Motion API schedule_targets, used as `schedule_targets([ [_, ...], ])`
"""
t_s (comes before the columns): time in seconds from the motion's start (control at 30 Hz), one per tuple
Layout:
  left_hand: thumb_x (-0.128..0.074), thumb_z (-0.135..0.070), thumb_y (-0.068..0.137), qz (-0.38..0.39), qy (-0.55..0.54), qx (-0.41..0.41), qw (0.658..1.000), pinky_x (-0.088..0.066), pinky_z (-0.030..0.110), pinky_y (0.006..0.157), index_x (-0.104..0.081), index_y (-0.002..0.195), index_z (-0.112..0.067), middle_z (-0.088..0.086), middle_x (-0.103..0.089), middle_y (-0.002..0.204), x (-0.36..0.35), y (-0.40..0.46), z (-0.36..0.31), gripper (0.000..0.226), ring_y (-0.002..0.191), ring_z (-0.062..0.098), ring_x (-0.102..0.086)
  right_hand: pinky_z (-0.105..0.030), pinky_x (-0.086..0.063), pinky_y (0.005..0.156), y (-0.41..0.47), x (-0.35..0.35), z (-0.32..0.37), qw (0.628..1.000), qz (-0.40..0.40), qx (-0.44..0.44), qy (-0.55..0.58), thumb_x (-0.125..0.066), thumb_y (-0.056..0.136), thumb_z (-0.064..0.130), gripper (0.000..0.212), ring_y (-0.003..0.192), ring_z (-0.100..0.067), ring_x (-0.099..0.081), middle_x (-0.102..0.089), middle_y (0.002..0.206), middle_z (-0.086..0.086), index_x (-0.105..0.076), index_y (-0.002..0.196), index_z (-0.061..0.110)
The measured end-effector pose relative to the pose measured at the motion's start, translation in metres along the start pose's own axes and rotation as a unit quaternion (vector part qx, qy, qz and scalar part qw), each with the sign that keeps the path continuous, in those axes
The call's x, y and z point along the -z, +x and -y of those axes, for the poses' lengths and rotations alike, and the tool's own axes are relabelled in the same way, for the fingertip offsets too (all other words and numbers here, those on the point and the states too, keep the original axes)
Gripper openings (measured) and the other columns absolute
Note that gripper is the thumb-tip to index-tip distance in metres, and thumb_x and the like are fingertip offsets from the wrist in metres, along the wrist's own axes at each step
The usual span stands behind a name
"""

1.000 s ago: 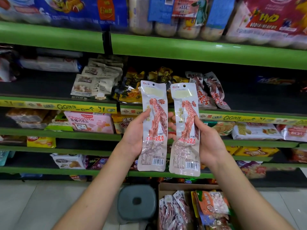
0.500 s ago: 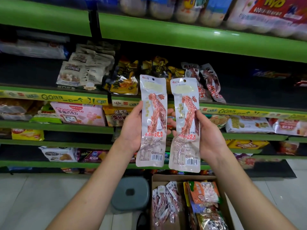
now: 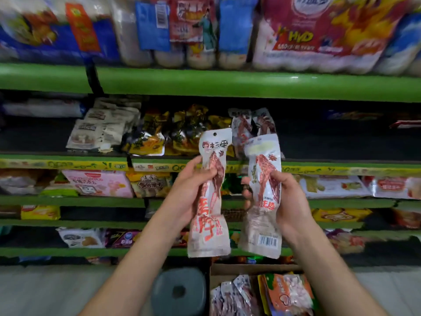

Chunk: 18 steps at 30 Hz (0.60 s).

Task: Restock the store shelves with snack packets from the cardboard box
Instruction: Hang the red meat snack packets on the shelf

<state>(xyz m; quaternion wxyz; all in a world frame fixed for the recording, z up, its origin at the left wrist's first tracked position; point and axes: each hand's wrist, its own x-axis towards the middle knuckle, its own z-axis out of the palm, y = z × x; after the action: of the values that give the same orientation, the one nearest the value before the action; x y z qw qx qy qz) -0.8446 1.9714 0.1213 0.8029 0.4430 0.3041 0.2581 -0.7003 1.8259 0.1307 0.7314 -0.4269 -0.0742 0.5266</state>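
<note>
Head view, the only view. The left hand (image 3: 186,192) grips one long snack packet (image 3: 210,201) about its middle, fingers curled round it, printed front toward the camera. The right hand (image 3: 289,201) grips a second packet (image 3: 262,197) of the same kind, thumb on its outer edge, barcode side showing. Both packets stand roughly upright, side by side and just apart, in front of the shelves and above the cardboard box (image 3: 239,269).

Progress, as a judgement: restocking is under way but far from finished. Neither held packet has yet been set down. Two matching packets (image 3: 250,122) already lie on the dark middle shelf (image 3: 330,137), just behind the held pair, which suggests that spot as the likely destination. Much of that shelf to the right shows bare.

Containers. The cardboard box sits open on the floor at the lower edge of the view. Its left part holds several more packets of the same kind (image 3: 232,297); its right part holds orange-and-yellow bags (image 3: 287,293). Its full depth is cut off by the frame, so the remaining count cannot be told. A grey round-cornered stool or bin (image 3: 178,290) stands just left of the box.

The picture is blurred, so the packet lettering is not legible.
</note>
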Motion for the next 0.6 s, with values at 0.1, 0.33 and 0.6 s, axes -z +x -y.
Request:
schedule_targets([
  [0.1, -0.067, -0.008, 0.093, -0.025, 0.05, -0.011, 0.998, -0.057, 0.028, 0.055, -0.048, 0.125, -0.035, 0.008, -0.079, 0.095, -0.029, 0.003, -0.005, 0.046, 0.071, 0.02, -0.075, -0.03, -0.051, 0.046, -0.009, 0.02, 0.019, 0.997, -0.025, 0.024, -0.073, -0.039, 0.099, 0.03, 0.036, 0.055, -0.025, -0.068, -0.074, 0.08, -0.014, -0.059, 0.113, 0.004],
  [0.33, -0.054, 0.01, 0.09, 0.023, 0.15, -0.005, 0.988, -0.06, 0.034, 0.061, -0.059, 0.107, -0.01, 0.015, -0.072, 0.088, -0.143, 0.044, -0.017, 0.027, 0.066, 0.023, -0.071, -0.033, -0.056, 0.083, 0.0, 0.066, 0.1, 0.907, -0.064, 0.069, -0.411, -0.07, 0.059, 0.056, 0.066, 0.097, -0.016, -0.068, -0.071, 0.11, 0.003, -0.064, 0.12, 0.03],
  [0.6, -0.042, 0.007, 0.098, 0.009, 0.152, -0.005, 0.988, -0.051, 0.017, 0.043, -0.055, 0.067, -0.008, 0.0, -0.064, 0.046, -0.224, 0.113, -0.042, 0.037, 0.038, 0.008, -0.061, -0.018, -0.049, 0.052, 0.005, 0.109, 0.179, 0.915, -0.052, 0.146, -0.371, -0.065, 0.085, 0.023, 0.012, 0.063, -0.001, -0.064, -0.074, 0.092, 0.001, -0.077, 0.087, 0.023],
])
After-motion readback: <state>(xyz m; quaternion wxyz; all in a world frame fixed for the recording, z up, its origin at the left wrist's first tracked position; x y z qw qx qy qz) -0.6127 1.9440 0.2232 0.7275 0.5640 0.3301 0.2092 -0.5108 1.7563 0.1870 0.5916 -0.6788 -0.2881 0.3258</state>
